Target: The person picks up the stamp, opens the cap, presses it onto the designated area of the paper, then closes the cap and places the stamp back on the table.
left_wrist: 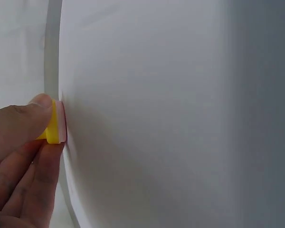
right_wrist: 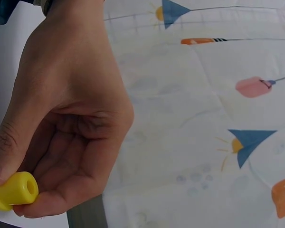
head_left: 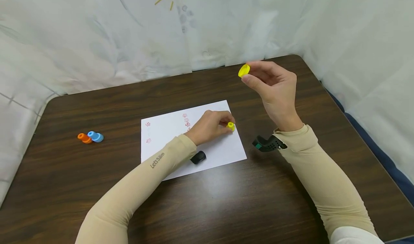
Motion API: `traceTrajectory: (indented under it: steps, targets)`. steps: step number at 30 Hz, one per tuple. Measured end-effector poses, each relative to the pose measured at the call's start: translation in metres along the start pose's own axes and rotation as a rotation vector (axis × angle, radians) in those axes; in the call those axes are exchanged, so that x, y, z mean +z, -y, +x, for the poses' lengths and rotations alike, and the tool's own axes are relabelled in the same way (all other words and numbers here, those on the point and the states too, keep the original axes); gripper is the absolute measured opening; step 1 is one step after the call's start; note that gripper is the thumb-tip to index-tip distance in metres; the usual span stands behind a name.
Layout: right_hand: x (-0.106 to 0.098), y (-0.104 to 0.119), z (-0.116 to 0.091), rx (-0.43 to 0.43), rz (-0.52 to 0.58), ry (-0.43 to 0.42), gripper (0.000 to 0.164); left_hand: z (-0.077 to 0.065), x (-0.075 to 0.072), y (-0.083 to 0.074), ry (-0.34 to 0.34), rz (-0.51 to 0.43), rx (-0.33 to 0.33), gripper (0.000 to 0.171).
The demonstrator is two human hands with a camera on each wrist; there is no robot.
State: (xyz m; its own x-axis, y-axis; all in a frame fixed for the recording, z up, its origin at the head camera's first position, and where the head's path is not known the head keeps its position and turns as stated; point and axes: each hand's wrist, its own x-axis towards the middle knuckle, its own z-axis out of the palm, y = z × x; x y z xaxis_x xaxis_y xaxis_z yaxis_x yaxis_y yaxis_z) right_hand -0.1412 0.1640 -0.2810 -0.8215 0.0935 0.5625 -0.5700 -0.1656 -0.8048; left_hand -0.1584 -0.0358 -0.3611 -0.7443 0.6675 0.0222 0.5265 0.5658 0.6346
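In the head view my left hand (head_left: 211, 126) pinches a small yellow stamp (head_left: 231, 125) at the right edge of the white paper (head_left: 210, 152). The left wrist view shows the stamp's pale pink base (left_wrist: 62, 121) against the sheet, thumb and fingers around its yellow body. My right hand (head_left: 276, 84) is raised above the table, farther back and to the right. Between thumb and fingertips it holds a yellow cap (head_left: 244, 70), hollow side showing. The right wrist view looks at the left hand (right_wrist: 71, 109) with the yellow stamp (right_wrist: 19, 189); the right hand is out of that view.
Red flower-like prints (head_left: 148, 141) mark the paper. An orange stamp (head_left: 84, 138) and a light blue stamp (head_left: 95, 136) lie side by side on the dark wooden table (head_left: 71, 186) at left. Pale printed curtains (head_left: 106, 39) hang behind the table and along its sides.
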Motion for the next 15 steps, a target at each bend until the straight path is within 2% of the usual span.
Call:
traceTrajectory:
  steps: [8, 15]
  targets:
    - [0.0035, 0.0032, -0.0036, 0.017, -0.001, 0.008, 0.030, -0.0057, -0.0003, -0.0007, 0.004, -0.022, -0.017, 0.021]
    - [-0.0010, 0.0040, -0.0049, 0.012, -0.011, 0.006, 0.029, 0.0005, 0.0002, -0.0035, 0.015, -0.032, -0.004, 0.022]
